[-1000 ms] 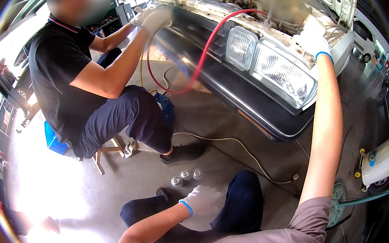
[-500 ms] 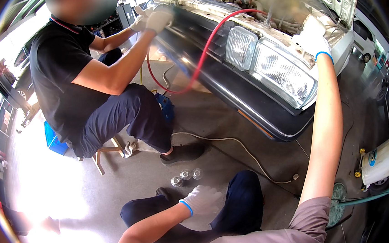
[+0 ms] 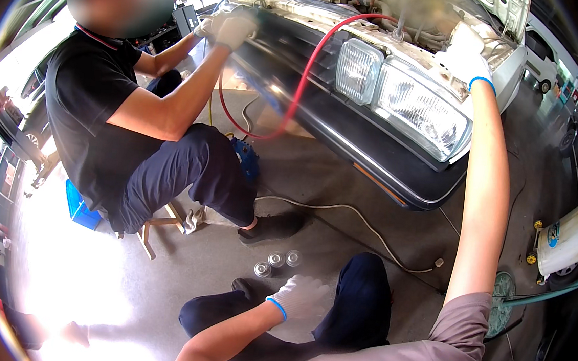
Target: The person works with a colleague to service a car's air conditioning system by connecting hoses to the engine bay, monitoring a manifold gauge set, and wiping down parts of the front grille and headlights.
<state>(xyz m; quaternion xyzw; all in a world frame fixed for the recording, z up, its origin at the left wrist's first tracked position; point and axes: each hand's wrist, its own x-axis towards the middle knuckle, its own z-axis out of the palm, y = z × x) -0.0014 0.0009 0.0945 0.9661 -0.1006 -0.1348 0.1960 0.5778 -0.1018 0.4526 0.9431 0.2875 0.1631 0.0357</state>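
A: Near items?
B: Left hand (image 3: pixel 300 295), gloved, fingers loosely curled on the knee, holding nothing; three small metal cans (image 3: pixel 274 260) just beyond.
A: Farther?
B: Right hand (image 3: pixel 470 62) atop the headlight (image 3: pixel 414 105), finger state unclear. Unmoved; co-worker's gloved hands (image 3: pixel 230 28) have edged leftward along the grille.

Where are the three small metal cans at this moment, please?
In the head view, the three small metal cans stand on the floor at lower centre, just beyond the left hand, near the co-worker's black shoe.

Floor open btwn bumper (image 3: pixel 372 156) & knees; cans (image 3: pixel 274 261), cord (image 3: pixel 360 220) in way.
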